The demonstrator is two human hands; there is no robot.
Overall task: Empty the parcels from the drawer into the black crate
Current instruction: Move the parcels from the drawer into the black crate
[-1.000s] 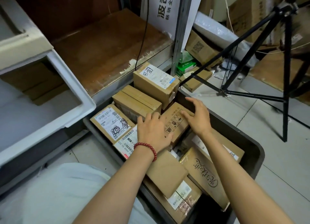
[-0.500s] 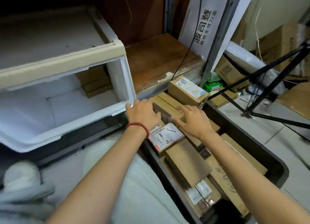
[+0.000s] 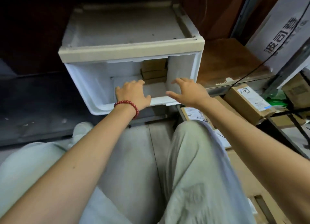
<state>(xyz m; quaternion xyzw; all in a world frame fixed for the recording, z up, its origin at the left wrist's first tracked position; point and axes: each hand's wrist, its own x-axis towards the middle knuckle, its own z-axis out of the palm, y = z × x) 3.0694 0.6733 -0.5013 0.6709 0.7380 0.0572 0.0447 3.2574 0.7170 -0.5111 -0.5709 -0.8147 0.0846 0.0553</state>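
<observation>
Now left hand (image 3: 133,94) and right hand (image 3: 190,93) hover empty over drawer (image 3: 84,80).

Back wall: a dark brown panel (image 3: 209,14) is standing at the far side, fading into near-black shadow on the far left.
Shelf: a worn brown wooden board (image 3: 224,61) is lying at the far right, with white paint flaking along its near edge (image 3: 224,81).
Upright: a grey metal post (image 3: 243,12) is rising behind the board.
Printed sheet: a white panel with dark characters (image 3: 275,32) is leaning at the far right.
Cable: a thin black cord (image 3: 251,73) is running down across the panel and the board.
Low ledge: a dark, scuffed platform (image 3: 42,106) is stretching along the left.
Floor: grey tiles (image 3: 159,134) are showing in the middle.
Light: brightness is falling on the right; the left is sitting in gloom.
</observation>
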